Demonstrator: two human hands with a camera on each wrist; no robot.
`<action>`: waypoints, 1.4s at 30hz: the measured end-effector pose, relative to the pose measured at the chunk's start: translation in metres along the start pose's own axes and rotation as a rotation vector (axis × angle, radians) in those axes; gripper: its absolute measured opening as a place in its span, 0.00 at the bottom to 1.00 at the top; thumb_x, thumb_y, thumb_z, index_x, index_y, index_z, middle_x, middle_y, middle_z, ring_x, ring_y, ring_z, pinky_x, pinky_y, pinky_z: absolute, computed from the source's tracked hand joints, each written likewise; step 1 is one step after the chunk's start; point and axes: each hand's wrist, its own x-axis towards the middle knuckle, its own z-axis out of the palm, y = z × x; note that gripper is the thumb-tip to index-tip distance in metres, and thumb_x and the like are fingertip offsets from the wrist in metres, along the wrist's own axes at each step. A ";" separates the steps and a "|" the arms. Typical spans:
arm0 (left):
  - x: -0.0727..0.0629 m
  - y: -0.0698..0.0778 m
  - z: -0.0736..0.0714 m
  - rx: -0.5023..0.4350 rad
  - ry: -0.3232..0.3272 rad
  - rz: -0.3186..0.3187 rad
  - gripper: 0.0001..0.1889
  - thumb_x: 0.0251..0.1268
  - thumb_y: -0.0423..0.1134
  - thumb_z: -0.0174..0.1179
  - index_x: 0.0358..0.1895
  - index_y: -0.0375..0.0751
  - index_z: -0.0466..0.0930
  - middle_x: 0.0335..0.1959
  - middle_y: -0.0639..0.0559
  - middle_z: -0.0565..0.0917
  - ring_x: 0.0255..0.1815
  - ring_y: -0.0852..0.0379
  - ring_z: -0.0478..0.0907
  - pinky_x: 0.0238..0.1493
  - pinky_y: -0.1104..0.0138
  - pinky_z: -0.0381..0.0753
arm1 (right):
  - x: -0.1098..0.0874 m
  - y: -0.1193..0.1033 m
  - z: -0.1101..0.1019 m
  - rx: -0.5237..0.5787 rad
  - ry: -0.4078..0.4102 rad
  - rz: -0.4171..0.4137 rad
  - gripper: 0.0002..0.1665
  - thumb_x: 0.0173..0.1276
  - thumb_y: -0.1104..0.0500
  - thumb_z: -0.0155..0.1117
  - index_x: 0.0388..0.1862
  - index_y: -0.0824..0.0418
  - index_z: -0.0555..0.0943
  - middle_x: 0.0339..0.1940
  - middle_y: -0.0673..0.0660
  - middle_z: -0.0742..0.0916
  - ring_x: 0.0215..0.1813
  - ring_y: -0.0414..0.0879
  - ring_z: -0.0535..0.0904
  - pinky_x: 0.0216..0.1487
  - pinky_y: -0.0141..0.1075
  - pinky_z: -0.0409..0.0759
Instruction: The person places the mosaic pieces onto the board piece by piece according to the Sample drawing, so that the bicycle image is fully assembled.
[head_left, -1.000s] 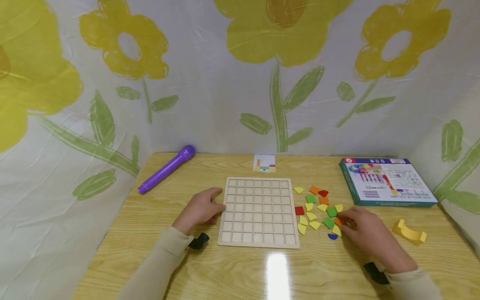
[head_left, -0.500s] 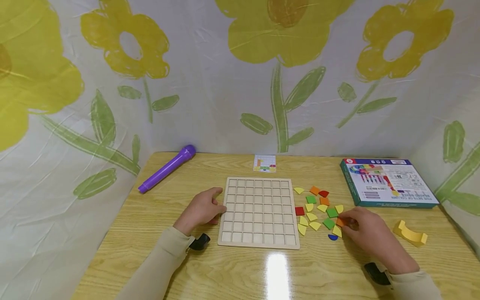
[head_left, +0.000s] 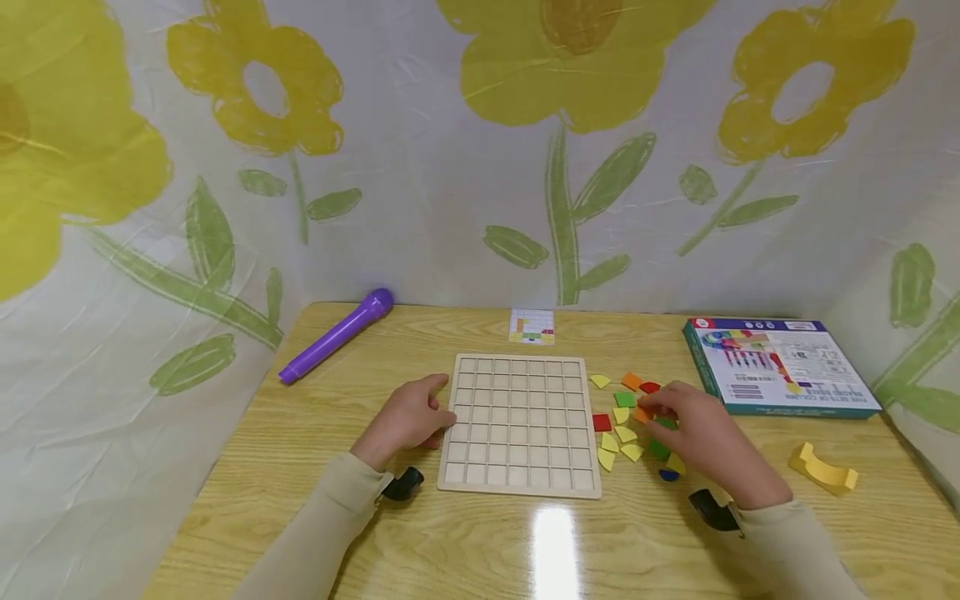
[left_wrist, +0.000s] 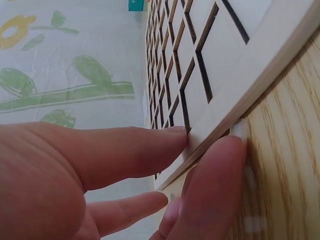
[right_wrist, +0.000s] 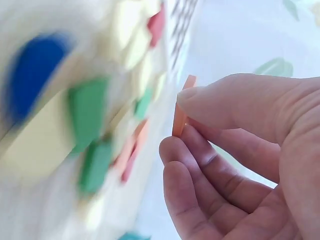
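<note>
We see the table (head_left: 420,542) first, with the box (head_left: 783,367) flat at its far right and the board (head_left: 518,433) in the middle. The board looks square, so it gives us no long axis; its sides run roughly straight away from us.

Both forearms reach in from the near edge. The left hand (head_left: 405,421) is the nearer one: its fingers, parted and only loosely bent, touch the board's left rim. The right hand (head_left: 697,433) hangs over the scattered tiles (head_left: 609,442), angled forward and leftward, with a gap between it and the board's right rim.

The card (head_left: 532,327) lies flat beyond the board.

Smallest is the orange tile (right_wrist: 178,120), pinched between the right thumb and fingertips, on edge and slightly tilted, apart from the other pieces. We find the board to its left; edge-on, we cannot tell its long axis.
</note>
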 end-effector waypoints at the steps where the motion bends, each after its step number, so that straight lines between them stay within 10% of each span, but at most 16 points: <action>1: 0.000 0.000 0.000 0.002 -0.002 0.000 0.41 0.71 0.34 0.70 0.85 0.43 0.64 0.38 0.46 0.75 0.24 0.54 0.82 0.30 0.63 0.89 | 0.006 -0.005 0.002 0.008 -0.002 -0.014 0.15 0.70 0.59 0.77 0.55 0.60 0.91 0.44 0.54 0.88 0.44 0.48 0.82 0.48 0.47 0.86; 20: -0.002 0.001 0.001 -0.001 0.000 -0.001 0.36 0.73 0.32 0.68 0.83 0.42 0.68 0.36 0.48 0.74 0.20 0.56 0.81 0.27 0.64 0.87 | 0.099 -0.125 0.078 0.130 -0.117 -0.225 0.12 0.73 0.63 0.74 0.53 0.60 0.91 0.46 0.54 0.90 0.46 0.47 0.84 0.54 0.44 0.85; 42: -0.003 0.005 -0.001 0.130 -0.039 -0.013 0.36 0.76 0.34 0.66 0.84 0.42 0.66 0.36 0.44 0.78 0.19 0.52 0.84 0.26 0.66 0.78 | 0.116 -0.152 0.103 0.126 -0.117 -0.236 0.11 0.72 0.63 0.75 0.51 0.61 0.92 0.45 0.55 0.90 0.49 0.49 0.86 0.59 0.46 0.86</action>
